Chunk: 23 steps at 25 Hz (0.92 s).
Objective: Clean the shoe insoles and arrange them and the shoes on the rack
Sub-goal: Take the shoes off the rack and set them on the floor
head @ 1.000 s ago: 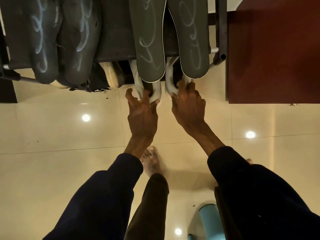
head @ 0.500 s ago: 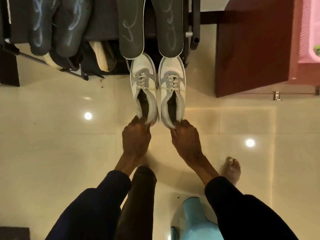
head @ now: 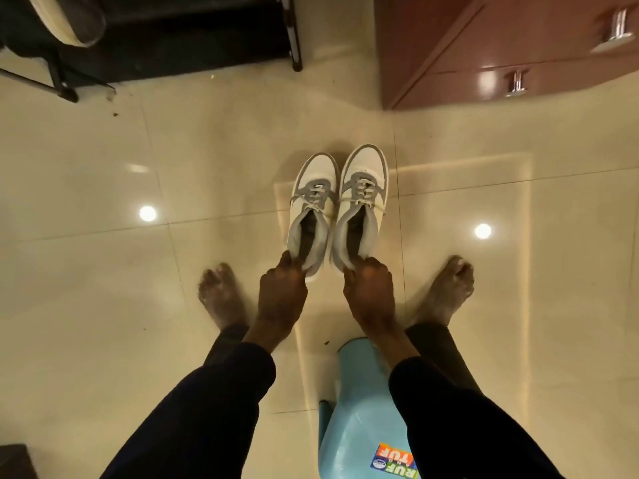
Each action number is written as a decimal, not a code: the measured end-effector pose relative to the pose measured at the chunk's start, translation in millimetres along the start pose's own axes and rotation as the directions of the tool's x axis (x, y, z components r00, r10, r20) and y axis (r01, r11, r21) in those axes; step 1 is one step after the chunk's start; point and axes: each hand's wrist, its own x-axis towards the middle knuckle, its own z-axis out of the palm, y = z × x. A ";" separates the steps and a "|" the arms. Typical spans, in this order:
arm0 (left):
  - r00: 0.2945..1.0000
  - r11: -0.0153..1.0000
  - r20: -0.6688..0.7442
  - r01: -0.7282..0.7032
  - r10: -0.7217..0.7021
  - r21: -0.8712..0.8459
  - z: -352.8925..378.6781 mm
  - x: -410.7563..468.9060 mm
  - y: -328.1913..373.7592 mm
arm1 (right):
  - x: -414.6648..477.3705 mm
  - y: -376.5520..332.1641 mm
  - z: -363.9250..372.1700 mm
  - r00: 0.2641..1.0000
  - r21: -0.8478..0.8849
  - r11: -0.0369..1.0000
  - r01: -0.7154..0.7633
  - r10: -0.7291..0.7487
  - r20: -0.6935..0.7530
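Pinching heel collars, left hand point(head: 281, 292) holds one white-and-grey sneaker point(head: 313, 198), right hand point(head: 368, 288) its mate point(head: 363, 181); shelving them on the rack point(head: 290, 36), upper left, likely demands a forward reach

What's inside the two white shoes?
Only dark lining shows inside the left shoe and right shoe. The left hand and right hand pinch their heels. Deeper inside is too dark to see.

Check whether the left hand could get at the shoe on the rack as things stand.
Probably not yet: the left hand grips a white sneaker by the heel, and the rack shoe lies well beyond it. Nothing on the floor between blocks the way.
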 end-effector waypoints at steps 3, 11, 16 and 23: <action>0.998 1.000 0.053 -0.021 0.021 -0.011 36.5 -1.6 -0.3 | -18.6 20.0 27.3 0.992 0.042 0.991 -0.124 0.124 0.009; 0.999 0.985 0.045 0.031 -0.024 -0.170 82.8 -2.6 30.3 | -40.8 59.0 60.4 0.943 0.022 0.961 -0.274 0.265 0.199; 0.992 0.978 0.114 0.075 -0.053 -0.197 54.4 -24.6 10.2 | -40.6 38.5 39.5 0.957 0.017 0.970 -0.244 0.238 0.166; 0.982 0.956 -0.051 0.166 -0.184 -0.241 -64.0 -8.9 -56.1 | 21.5 -73.7 -14.1 0.995 0.002 1.000 -0.012 0.012 0.094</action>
